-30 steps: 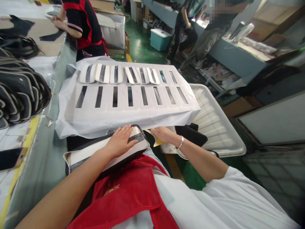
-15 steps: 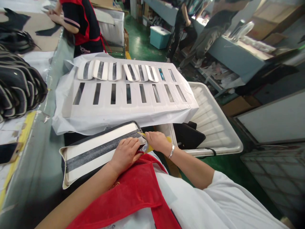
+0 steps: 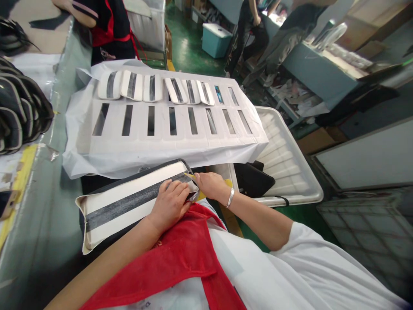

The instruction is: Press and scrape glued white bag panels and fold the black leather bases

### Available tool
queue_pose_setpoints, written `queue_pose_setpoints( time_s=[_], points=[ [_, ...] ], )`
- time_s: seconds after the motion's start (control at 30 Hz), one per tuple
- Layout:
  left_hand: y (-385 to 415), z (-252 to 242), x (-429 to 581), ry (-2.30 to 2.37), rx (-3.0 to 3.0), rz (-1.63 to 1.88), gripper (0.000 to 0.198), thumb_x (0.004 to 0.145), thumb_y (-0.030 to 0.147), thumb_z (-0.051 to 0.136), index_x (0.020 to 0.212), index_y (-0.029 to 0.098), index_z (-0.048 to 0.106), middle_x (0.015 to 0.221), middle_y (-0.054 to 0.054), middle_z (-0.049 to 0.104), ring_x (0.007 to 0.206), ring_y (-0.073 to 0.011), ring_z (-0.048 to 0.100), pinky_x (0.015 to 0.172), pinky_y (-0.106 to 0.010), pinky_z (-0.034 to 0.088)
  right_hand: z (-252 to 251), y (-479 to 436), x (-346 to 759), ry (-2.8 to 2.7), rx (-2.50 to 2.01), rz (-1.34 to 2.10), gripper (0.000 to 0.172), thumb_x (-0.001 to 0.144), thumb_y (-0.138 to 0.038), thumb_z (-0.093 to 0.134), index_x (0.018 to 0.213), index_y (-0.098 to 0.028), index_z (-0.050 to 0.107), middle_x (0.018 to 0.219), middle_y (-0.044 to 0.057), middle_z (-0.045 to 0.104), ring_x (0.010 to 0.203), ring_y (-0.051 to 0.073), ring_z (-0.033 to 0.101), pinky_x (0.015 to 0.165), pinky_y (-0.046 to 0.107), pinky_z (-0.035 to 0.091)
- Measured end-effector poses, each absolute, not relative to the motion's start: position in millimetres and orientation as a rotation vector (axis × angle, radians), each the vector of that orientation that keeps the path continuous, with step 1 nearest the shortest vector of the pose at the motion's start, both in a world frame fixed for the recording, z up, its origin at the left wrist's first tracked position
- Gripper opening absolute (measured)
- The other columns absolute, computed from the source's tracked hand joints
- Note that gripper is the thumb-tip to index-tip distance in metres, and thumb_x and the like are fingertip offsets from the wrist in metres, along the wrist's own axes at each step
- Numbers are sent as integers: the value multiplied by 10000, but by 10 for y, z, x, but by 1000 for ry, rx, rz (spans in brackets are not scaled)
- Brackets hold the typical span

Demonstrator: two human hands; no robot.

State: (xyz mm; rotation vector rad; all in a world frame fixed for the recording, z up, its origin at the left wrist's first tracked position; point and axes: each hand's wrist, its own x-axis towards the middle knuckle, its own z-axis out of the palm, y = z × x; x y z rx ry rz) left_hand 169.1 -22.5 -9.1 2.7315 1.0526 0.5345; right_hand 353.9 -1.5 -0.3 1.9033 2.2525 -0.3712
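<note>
A long white piece with a dark grey stripe and black edging (image 3: 125, 202) lies across my lap on a red apron (image 3: 174, 262). My left hand (image 3: 171, 204) rests palm down on its right end, fingers curled over the edge. My right hand (image 3: 211, 186), with a bracelet at the wrist, pinches a yellow strip (image 3: 201, 193) at the tip of that same end. Both hands almost touch each other there.
A white slotted board (image 3: 161, 129) on a white sheet holds several striped white pieces (image 3: 151, 88) along its far row. A white plastic tray (image 3: 290, 163) sits to the right, black pieces (image 3: 19, 112) are stacked at left. Another person in red and black (image 3: 103, 26) stands beyond.
My left hand slid from the middle of the piece to its right end, uncovering the grey stripe. My right hand came in to the same end with the yellow strip.
</note>
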Motion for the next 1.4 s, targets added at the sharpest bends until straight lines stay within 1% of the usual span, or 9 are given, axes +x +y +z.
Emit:
queue_pose_setpoints(
  time_s=[0.07,0.13,0.27,0.4,0.63,0.83,0.97,1.03,1.4],
  points=[
    [-231,-96,1680,1068,2721,558,285,803,291,606,1067,187,578,1154,-52,631,1130,-272,490,1061,-525,224,19,-10,3515,2224,1925,-381,551,985,-384,127,907,-175,631,853,110,695,828,240,665,724,348,503],
    [-237,-103,1669,1069,2705,569,290,802,282,603,1075,188,579,1155,-54,633,1141,-276,484,1082,-541,179,37,-2,3493,2219,1922,-378,557,983,-386,128,898,-173,635,841,112,694,831,241,666,727,347,503],
    [-242,-126,1643,1052,2669,593,266,807,254,583,1066,190,589,1152,-56,634,1121,-260,503,1081,-530,194,53,11,3455,2203,1922,-338,563,981,-382,123,884,-173,636,829,113,694,827,239,667,732,347,503],
    [-233,-135,1626,1054,2621,611,230,810,246,572,1032,197,604,1137,-51,639,1094,-246,522,1073,-528,209,60,17,3424,2192,1901,-343,540,983,-370,119,931,-187,624,859,104,693,847,237,662,747,359,500],
    [-204,-121,1628,1059,2559,608,188,831,208,526,994,201,619,1111,-58,645,1061,-227,536,1071,-513,214,56,66,3359,2171,1924,-328,546,983,-368,132,915,-166,634,854,122,690,877,228,655,778,327,486],
    [-183,-167,1629,1055,2507,584,256,791,155,530,1036,205,583,1112,-63,638,1080,-228,532,1086,-514,213,55,101,3325,2158,1922,-352,558,990,-375,109,951,-170,627,898,112,691,896,218,650,794,319,479],
    [-183,-241,1633,1096,2493,636,410,768,124,515,1175,162,477,1212,-126,569,1158,-244,493,1091,-503,238,77,91,3313,2104,1961,-391,550,991,-391,121,968,-166,623,926,106,688,909,207,645,805,302,476],
    [-183,-268,1637,1114,2493,669,442,772,111,502,1207,139,430,1268,-152,521,1205,-250,458,1093,-498,244,87,79,3297,2092,1965,-406,538,992,-394,126,1006,-162,612,954,110,684,922,205,640,816,303,472],
    [-117,-231,1617,1078,2496,687,461,713,75,486,1163,146,416,1246,-168,506,1185,-283,463,1072,-553,249,41,65,3082,2033,2121,-274,462,995,-308,164,1039,-155,598,935,124,681,913,207,649,786,310,493]
  ],
)
